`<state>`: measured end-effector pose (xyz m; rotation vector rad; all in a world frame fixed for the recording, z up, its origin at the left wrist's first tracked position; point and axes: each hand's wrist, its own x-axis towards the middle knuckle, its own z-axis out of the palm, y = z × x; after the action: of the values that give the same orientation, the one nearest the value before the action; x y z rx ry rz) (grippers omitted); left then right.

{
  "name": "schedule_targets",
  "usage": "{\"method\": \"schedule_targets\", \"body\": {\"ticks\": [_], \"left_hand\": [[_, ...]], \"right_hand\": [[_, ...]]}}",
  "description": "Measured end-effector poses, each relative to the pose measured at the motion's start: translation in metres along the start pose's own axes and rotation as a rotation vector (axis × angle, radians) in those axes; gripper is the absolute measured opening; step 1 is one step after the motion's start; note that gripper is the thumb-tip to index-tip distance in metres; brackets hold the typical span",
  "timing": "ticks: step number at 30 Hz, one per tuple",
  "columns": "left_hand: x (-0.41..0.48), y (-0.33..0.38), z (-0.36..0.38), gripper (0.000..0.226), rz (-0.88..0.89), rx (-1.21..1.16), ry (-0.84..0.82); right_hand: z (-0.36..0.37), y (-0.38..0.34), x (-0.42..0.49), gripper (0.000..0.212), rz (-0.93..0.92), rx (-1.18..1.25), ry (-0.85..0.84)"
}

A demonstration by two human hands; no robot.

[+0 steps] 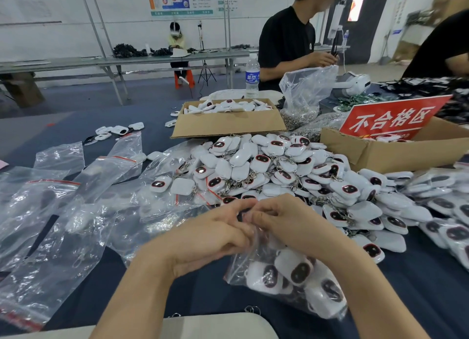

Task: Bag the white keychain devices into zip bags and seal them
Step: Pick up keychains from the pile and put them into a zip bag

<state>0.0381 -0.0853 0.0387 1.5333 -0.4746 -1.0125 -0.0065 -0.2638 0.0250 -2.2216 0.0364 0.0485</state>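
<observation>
left hand [210, 237]: fingers curled, pinching the top edge of the bag [269, 277] from the left.
right hand [286, 224]: fingers curled, pinching the same edge from the right; its fingertips meet those of the left hand.
bag: clear plastic, lying on the table [418, 300] right below the hands, mouth up at the fingers, bottom toward the person. The hands hide the zip, so I cannot tell whether it is closed.
devices [300, 272]: several inside the bag, white with dark oval faces, packed close; blur hides the count.
key ring [252, 309]: loose on the table, just beside the bag's near edge.
pile [276, 161]: a heap of loose devices with rings and chains, just beyond the hands, spreading to the right.
empty bags [63, 212]: clear, red-striped at the mouth, strewn flat over the left of the table, some overlapping.
filled bags [451, 212]: at the right edge, devices inside, beside the pile.
box [228, 123]: open cardboard, behind the pile, holding white parts.
second box [375, 156]: cardboard, right of the first, with a red sign [390, 118] standing in it.
sack [302, 95]: large, clear, metal rings in its bottom, between the two boxes and farther back.
bottle [252, 77]: upright behind the box.
person [286, 42]: black shirt, at the far side, hands at the sack's top.
</observation>
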Motion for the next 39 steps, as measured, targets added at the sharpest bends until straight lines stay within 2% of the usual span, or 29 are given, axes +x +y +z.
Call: {"method": "schedule_targets", "body": {"ticks": [3,6,9,11,14,16,18,22,24,26,30,33,36,39], "left_hand": [[-0.001,0.002,0.013,0.084,0.018,0.058,-0.06],[-0.004,0.005,0.013,0.086,-0.01,0.115,0.021],[-0.013,0.013,0.006,0.076,0.008,0.378,0.085],[-0.016,0.016,0.002,0.055,0.018,0.442,0.143],[-0.01,0.014,-0.011,0.028,0.065,0.402,0.396],[0.005,0.002,-0.022,0.02,0.107,0.604,0.658],[0.022,-0.017,-0.023,0.025,0.101,0.792,0.838],[0.045,-0.048,-0.012,0.036,0.086,0.985,0.963],[0.049,-0.05,-0.011,0.036,0.087,0.986,1.021],[0.051,-0.049,-0.014,0.033,0.083,0.913,1.02],[0.05,-0.046,-0.016,0.024,0.132,0.761,0.914],[0.048,-0.044,-0.016,0.023,0.258,0.533,0.848],[0.041,-0.032,-0.016,0.026,0.42,0.283,0.78],[0.034,-0.018,-0.011,0.025,0.516,0.206,0.601]], "right_hand": [[-0.002,-0.002,-0.001,0.03,0.009,-0.011,-0.051],[-0.001,-0.006,0.0,0.04,0.044,0.099,-0.13],[-0.002,0.001,-0.001,0.03,-0.053,0.112,-0.087],[0.0,0.009,-0.002,0.022,-0.072,0.101,-0.093],[0.007,0.006,0.002,0.021,-0.078,0.073,-0.122],[0.009,0.002,0.002,0.027,-0.076,0.027,-0.119],[0.009,0.002,0.001,0.03,-0.087,-0.002,-0.097],[0.004,0.003,0.004,0.021,-0.097,0.035,0.115],[0.0,0.004,0.006,0.019,-0.116,0.039,0.209],[-0.002,0.006,0.007,0.018,-0.108,0.087,0.266],[-0.001,0.012,0.008,0.018,-0.092,0.092,0.322],[0.0,0.016,0.01,0.02,-0.08,0.093,0.315],[-0.001,0.015,0.01,0.034,-0.096,0.172,0.316],[0.0,0.005,0.013,0.03,-0.169,0.349,0.34]]}}
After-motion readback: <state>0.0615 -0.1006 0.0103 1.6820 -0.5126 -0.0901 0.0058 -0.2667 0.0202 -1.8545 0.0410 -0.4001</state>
